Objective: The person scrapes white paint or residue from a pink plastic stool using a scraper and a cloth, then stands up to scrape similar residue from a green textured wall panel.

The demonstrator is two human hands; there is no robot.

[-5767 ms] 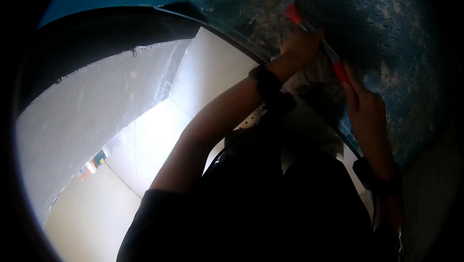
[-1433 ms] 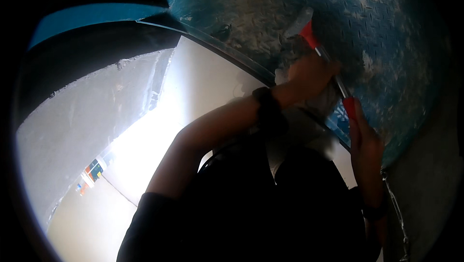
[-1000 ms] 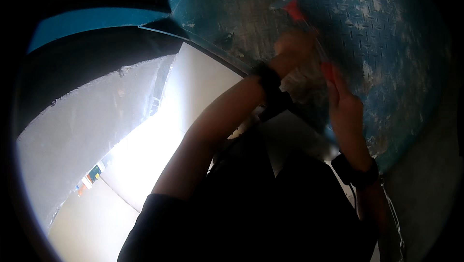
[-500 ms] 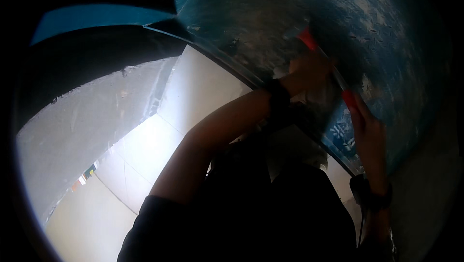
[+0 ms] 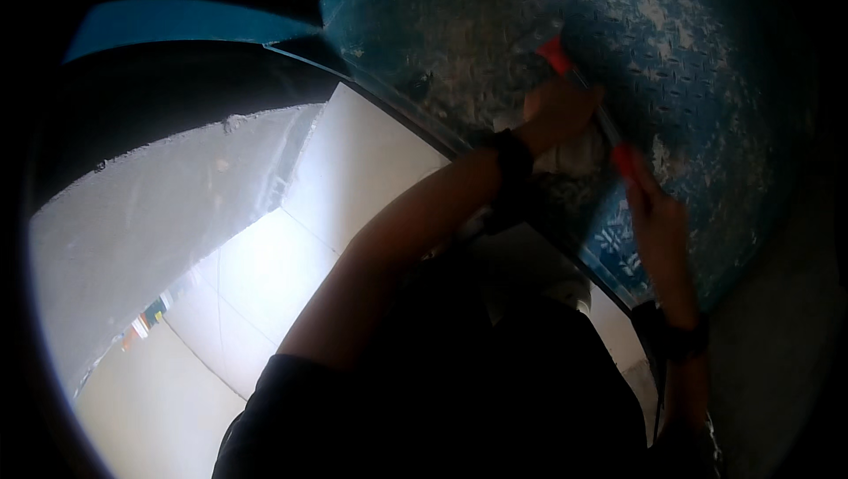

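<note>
A long-handled scraper (image 5: 610,124), with a red head, a metal shaft and a red grip, lies slantwise over a worn blue metal plate (image 5: 680,82) with a raised tread pattern. My right hand (image 5: 658,214) is closed around the red grip at its near end. Farther up, my left hand (image 5: 561,115) is closed on the shaft just below the red head. The blade beyond the head is dim, and I cannot tell whether it touches the plate. Pale, crusty patches cover much of the plate.
A dark edge of the plate runs slantwise just in front of my body. At left, a bright tiled floor (image 5: 265,258) lies beside a grey ledge (image 5: 168,161) with a rough rim. A blue bar (image 5: 177,24) stretches off at the far left.
My right hand and the scraper have moved slightly away from me and to the left along the plate. Both hands keep their hold.
</note>
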